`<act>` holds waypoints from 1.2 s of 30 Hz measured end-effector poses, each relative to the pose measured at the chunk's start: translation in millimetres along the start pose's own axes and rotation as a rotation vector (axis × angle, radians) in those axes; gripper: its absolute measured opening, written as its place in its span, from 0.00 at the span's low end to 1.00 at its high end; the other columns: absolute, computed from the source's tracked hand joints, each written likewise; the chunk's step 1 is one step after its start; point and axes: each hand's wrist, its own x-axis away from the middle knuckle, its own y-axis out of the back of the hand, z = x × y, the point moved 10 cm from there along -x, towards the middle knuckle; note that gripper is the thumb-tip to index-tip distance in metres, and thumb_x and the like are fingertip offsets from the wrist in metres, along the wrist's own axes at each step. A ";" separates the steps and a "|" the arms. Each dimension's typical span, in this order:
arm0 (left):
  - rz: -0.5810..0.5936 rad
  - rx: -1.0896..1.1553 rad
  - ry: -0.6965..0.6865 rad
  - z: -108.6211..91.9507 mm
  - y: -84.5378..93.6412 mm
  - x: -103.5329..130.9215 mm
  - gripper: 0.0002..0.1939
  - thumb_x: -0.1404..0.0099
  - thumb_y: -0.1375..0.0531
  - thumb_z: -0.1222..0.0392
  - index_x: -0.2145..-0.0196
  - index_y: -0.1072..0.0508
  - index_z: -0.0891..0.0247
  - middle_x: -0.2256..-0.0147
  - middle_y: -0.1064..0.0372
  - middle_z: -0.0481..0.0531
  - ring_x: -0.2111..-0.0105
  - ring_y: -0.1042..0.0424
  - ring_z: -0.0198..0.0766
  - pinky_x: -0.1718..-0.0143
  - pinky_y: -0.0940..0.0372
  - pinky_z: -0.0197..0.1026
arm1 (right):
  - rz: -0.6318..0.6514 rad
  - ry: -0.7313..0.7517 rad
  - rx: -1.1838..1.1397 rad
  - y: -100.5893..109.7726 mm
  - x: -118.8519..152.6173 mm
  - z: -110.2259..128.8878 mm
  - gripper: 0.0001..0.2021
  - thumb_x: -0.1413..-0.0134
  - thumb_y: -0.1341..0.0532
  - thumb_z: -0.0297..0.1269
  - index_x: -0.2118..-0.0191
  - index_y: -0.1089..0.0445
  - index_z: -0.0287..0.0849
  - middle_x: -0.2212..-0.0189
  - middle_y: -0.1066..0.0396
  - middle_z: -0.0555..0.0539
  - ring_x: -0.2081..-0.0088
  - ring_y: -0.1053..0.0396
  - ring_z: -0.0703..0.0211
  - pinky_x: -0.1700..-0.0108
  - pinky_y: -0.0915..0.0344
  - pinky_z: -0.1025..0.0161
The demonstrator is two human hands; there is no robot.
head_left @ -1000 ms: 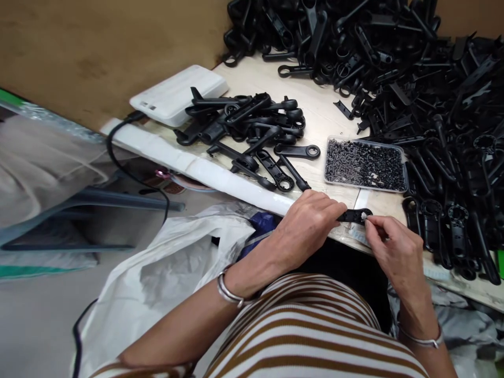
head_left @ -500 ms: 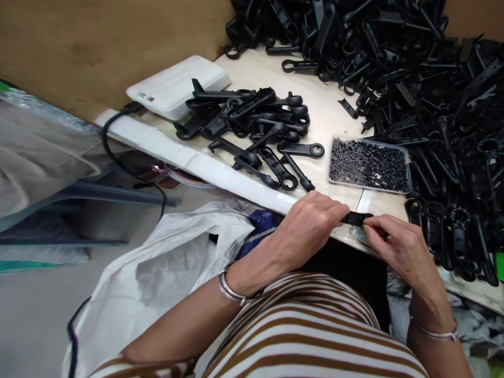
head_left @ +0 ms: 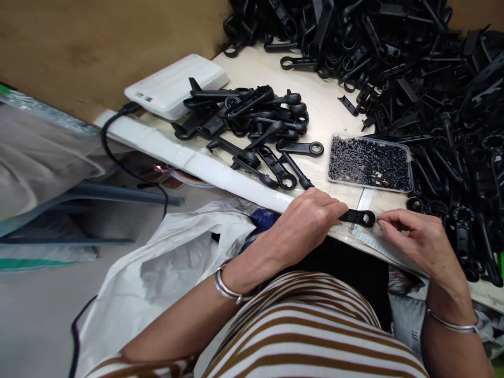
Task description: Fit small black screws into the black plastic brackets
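My left hand (head_left: 309,220) is closed around one end of a black plastic arm with a ring-shaped end (head_left: 359,217), which it holds at the table's front edge. The ring end points right, toward my right hand (head_left: 417,236). The thumb and forefinger of that hand are pinched together a little to the right of the ring, apart from it. A tiny dark piece seems to be at the fingertips, too small to name. Behind the hands lies a clear shallow box (head_left: 370,186) filled with small dark pieces (head_left: 388,163).
A loose group of similar black plastic arms (head_left: 244,113) lies left of the box. Larger heaps of black parts (head_left: 394,58) cover the back and right. A white device (head_left: 177,86) with a black cable (head_left: 104,136) stands at the left. A white bag (head_left: 157,278) hangs below the edge.
My right hand has moved off the black plastic arm to the right, uncovering its ring end. My left hand keeps its hold in nearly the same place.
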 end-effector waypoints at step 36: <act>-0.048 0.032 -0.022 1.6 -0.3 1.0 0.07 0.41 0.38 0.74 0.66 0.25 0.65 0.69 0.24 0.51 0.68 0.24 0.40 0.64 0.34 0.39 | 0.565 0.216 0.042 -38.7 -13.0 29.6 0.12 0.39 0.46 0.28 0.74 0.33 0.43 0.78 0.32 0.53 0.75 0.36 0.65 0.71 0.44 0.67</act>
